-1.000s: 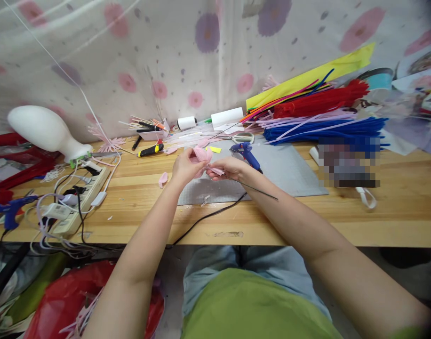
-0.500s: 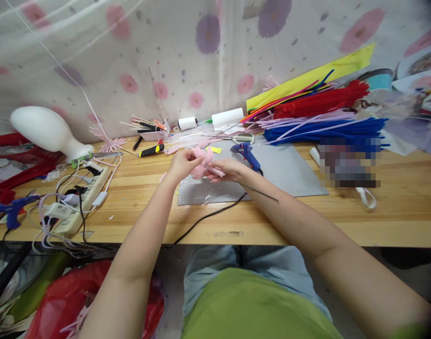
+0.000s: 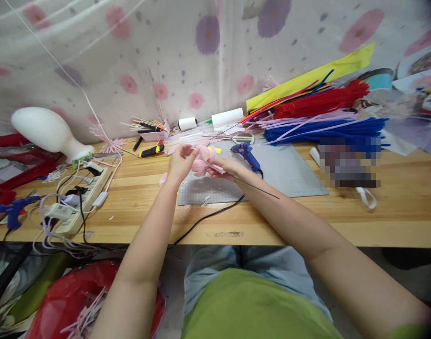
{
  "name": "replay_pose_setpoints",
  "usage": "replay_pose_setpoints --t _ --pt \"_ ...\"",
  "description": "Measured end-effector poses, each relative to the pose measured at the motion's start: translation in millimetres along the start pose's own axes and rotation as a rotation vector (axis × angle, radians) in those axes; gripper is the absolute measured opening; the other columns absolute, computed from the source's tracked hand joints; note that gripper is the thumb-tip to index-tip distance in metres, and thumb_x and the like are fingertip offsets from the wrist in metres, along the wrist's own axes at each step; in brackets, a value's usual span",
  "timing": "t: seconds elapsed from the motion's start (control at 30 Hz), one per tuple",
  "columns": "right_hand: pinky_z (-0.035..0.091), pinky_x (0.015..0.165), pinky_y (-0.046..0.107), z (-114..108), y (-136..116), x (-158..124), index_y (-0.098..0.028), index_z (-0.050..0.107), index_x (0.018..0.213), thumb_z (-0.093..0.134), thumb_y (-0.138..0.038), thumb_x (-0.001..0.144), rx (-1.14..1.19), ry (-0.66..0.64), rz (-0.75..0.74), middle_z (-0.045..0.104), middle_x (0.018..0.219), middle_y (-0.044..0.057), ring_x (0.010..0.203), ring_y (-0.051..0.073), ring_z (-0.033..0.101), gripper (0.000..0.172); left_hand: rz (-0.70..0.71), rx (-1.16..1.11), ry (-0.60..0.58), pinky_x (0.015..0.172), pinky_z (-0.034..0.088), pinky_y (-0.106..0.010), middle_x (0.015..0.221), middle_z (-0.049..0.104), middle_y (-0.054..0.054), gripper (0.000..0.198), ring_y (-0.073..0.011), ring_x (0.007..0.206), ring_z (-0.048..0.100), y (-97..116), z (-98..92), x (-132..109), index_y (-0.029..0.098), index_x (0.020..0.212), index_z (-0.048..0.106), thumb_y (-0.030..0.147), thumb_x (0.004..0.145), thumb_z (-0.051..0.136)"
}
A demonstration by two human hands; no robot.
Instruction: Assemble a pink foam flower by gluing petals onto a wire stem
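A pink fuzzy flower [image 3: 202,161] on a thin dark wire stem [image 3: 258,189] is held above the grey mat [image 3: 286,174]. My left hand [image 3: 180,162] pinches its petals from the left side. My right hand [image 3: 225,167] grips the flower's base where the wire starts; the wire trails back over my right forearm. A loose pink petal [image 3: 162,179] lies on the wooden table [image 3: 138,212] just left of my left hand. A blue glue gun [image 3: 247,153] rests on the mat right behind my right hand, its black cord [image 3: 204,219] running toward the table's front edge.
Bundles of blue, red and lilac pipe cleaners [image 3: 324,117] lie at the back right. A power strip [image 3: 81,197] with tangled cables and a second glue gun [image 3: 11,209] sit at left, by a white foam head [image 3: 46,129]. Scissors [image 3: 242,137], a utility knife [image 3: 150,149] and white rolls [image 3: 227,117] line the back.
Both hands have kept hold of the pink flower and lifted it slightly up and away; the left fingers have shifted on the petals.
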State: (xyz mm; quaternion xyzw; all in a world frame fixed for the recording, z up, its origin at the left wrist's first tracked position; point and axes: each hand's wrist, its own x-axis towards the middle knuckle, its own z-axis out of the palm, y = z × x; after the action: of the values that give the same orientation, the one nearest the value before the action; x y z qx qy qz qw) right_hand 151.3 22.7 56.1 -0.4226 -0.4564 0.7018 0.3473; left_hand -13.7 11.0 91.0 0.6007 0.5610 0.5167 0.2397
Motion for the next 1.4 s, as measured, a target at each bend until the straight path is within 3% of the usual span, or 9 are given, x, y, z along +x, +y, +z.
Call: replay_pose_setpoints --t 0.07,0.13,0.23,0.33,0.67,0.9,1.0,1.1,1.4 --pt "0.053 0.051 0.019 2.6 -3.8 -3.0 -0.015 0.061 0.075 0.061 -0.027 0.083 0.054 0.091 -0.01 0.064 0.059 0.002 0.05 0.008 0.058 0.014 0.012 -0.058 0.291 0.08 0.043 -0.025 0.084 0.063 -0.003 0.019 -0.013 0.084 0.057 -4.1 1.0 -11.7 0.018 0.084 0.059 0.035 0.077 0.063" --pt "0.051 0.051 0.019 6.5 -5.7 -4.6 -0.015 0.06 0.073 0.064 -0.027 0.08 0.083 0.142 -0.051 0.064 0.06 0.002 0.05 0.008 0.058 0.015 -0.062 -0.12 0.413 0.074 0.043 -0.023 0.078 0.06 0.0 0.017 -0.0114 0.076 0.055 -9.8 7.0 -29.6 0.019 0.082 0.057 0.036 0.082 0.057" --pt "0.047 0.049 0.019 13.7 -3.7 -3.0 -0.016 0.057 0.068 0.069 -0.031 0.075 0.081 0.161 -0.119 0.064 0.06 0.002 0.051 0.008 0.056 0.02 -0.295 -0.198 0.092 0.062 0.041 -0.023 0.063 0.057 0.0 0.024 -0.0109 0.061 0.052 -15.8 23.2 -54.1 0.016 0.07 0.058 0.038 0.079 0.061" --pt "0.04 0.046 0.019 20.9 0.9 0.7 -0.018 0.055 0.064 0.066 -0.036 0.074 0.034 0.154 -0.195 0.059 0.055 -0.001 0.05 0.009 0.053 0.023 -0.477 -0.37 -0.064 0.06 0.042 -0.024 0.069 0.064 -0.003 0.031 -0.0119 0.06 0.056 -11.7 35.9 -59.4 0.014 0.076 0.063 0.045 0.074 0.066" --pt "0.04 0.052 0.023 29.2 -1.3 -7.6 -0.019 0.05 0.061 0.06 -0.034 0.07 -0.214 0.058 -0.339 0.055 0.058 -0.003 0.056 0.011 0.052 0.02 -0.68 -0.846 -0.046 0.07 0.048 -0.025 0.065 0.065 0.0 0.02 -0.01 0.063 0.061 11.5 27.1 -36.5 0.014 0.072 0.062 0.031 0.083 0.062" --pt "0.044 0.078 0.033 2.9 -17.2 -4.6 -0.019 0.058 0.085 0.072 -0.037 0.064 -0.484 0.488 -0.749 0.057 0.09 0.004 0.085 0.018 0.053 0.03 -0.849 -0.76 -0.188 0.057 0.049 -0.023 0.071 0.066 -0.005 0.022 -0.0087 0.055 0.058 17.3 8.8 -28.3 0.01 0.079 0.061 0.022 0.092 0.047" --pt "0.038 0.096 0.041 3.9 -28.7 0.1 -0.021 0.065 0.09 0.079 -0.032 0.057 -0.596 0.419 -0.835 0.053 0.108 0.007 0.109 0.024 0.047 0.038 -0.869 -0.872 -0.294 0.049 0.047 -0.019 0.064 0.058 -0.002 0.023 -0.0059 0.047 0.051 18.4 7.1 -28.8 0.011 0.081 0.059 0.019 0.094 0.042" --pt "0.03 0.104 0.045 7.0 -32.2 5.7 -0.021 0.067 0.074 0.079 -0.029 0.059 -0.644 0.342 -0.82 0.054 0.106 0.006 0.113 0.026 0.045 0.021 -0.936 -1.036 -0.359 0.038 0.034 -0.011 0.051 0.039 0.004 0.026 -0.003 0.039 0.037 19.0 7.9 -31.3 0.012 0.076 0.054 0.02 0.095 0.038" --pt "0.039 0.097 0.042 -2.6 -15.1 15.0 -0.02 0.061 0.067 0.072 -0.033 0.063 -0.348 0.239 -0.724 0.054 0.097 0.004 0.103 0.022 0.05 0.017 -0.87 -0.901 -0.355 0.031 0.012 -0.01 0.048 0.017 0.011 0.029 -0.0013 0.033 0.018 19.5 14.6 -37.3 0.011 0.076 0.052 0.027 0.096 0.038"
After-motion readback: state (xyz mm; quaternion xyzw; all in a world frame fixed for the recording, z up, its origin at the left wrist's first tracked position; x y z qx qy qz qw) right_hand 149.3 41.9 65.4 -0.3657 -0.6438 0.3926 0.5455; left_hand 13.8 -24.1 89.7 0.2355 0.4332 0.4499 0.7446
